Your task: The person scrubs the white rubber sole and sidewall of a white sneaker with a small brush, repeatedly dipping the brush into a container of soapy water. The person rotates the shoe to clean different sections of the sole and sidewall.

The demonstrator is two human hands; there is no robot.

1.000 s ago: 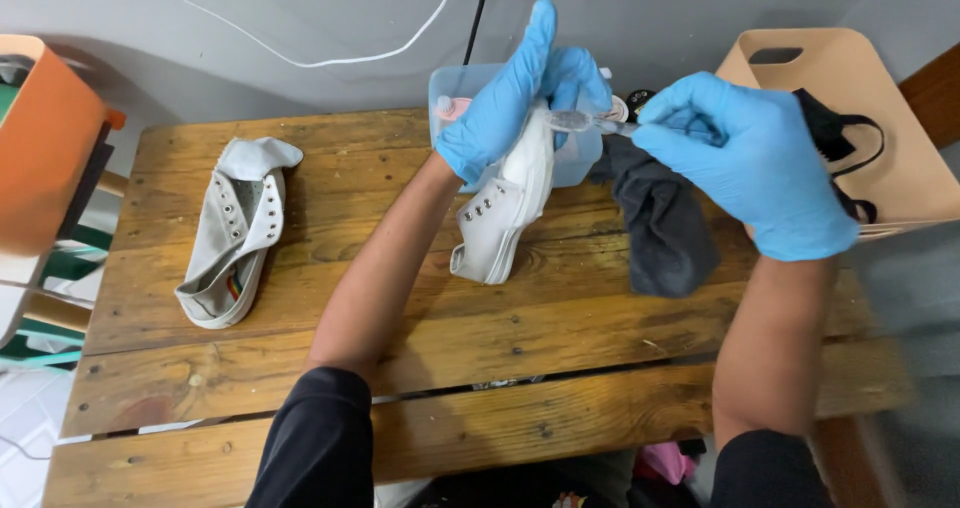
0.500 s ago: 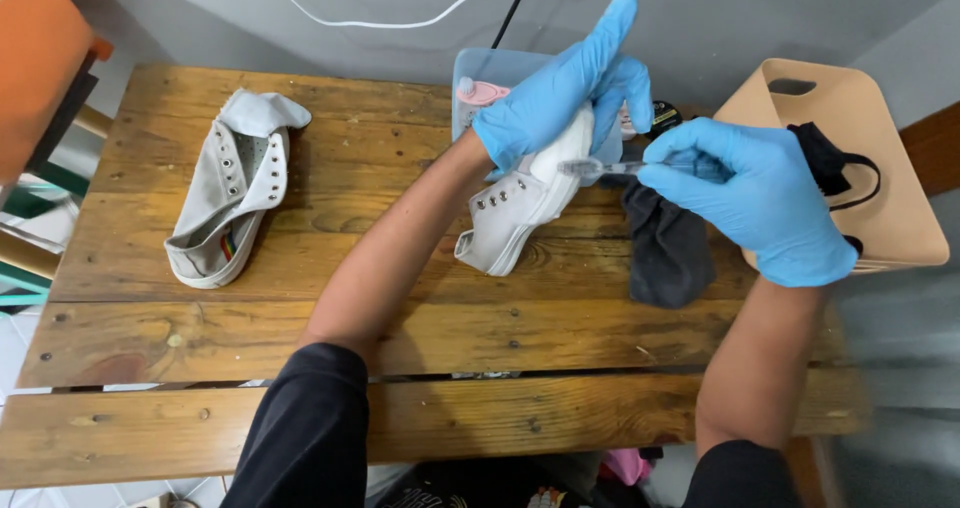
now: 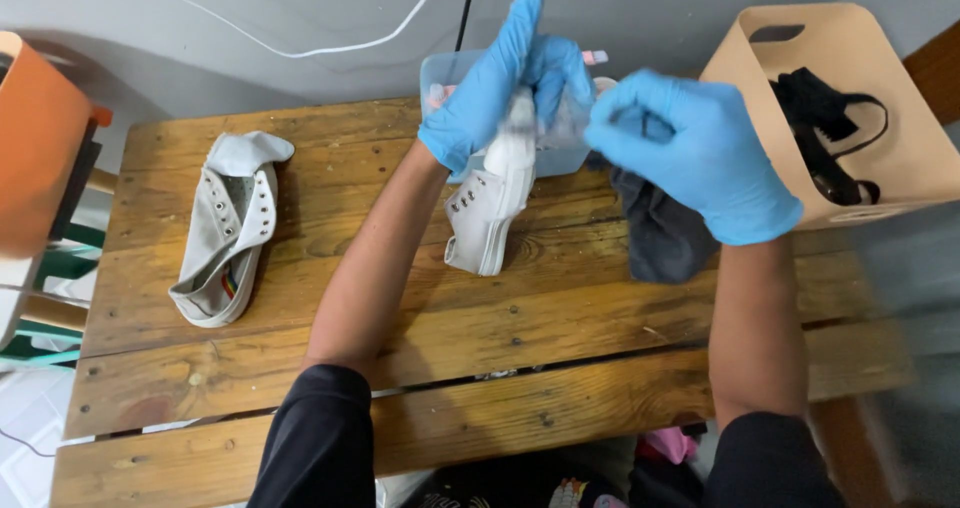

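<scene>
Gripping a white shoe point(image 3: 490, 208), the left hand point(image 3: 500, 78) stands raised.

Matt white canvas shoe point(image 3: 490, 218) with metal eyelets, held over a worn, grainy wooden table point(image 3: 560, 368). Both hands wear smooth blue rubber gloves: left hand point(image 3: 500, 78), right hand point(image 3: 700, 158). Beside the shoe lies dark soft cloth point(image 3: 665, 233).

Near desk point(image 3: 500, 368) planks bare, open passage. Left: second shoe point(image 3: 225, 230). Far edge: clear tub point(image 3: 450, 73). Right: dark cloth point(image 3: 665, 233), tan bin point(image 3: 900, 158).
</scene>
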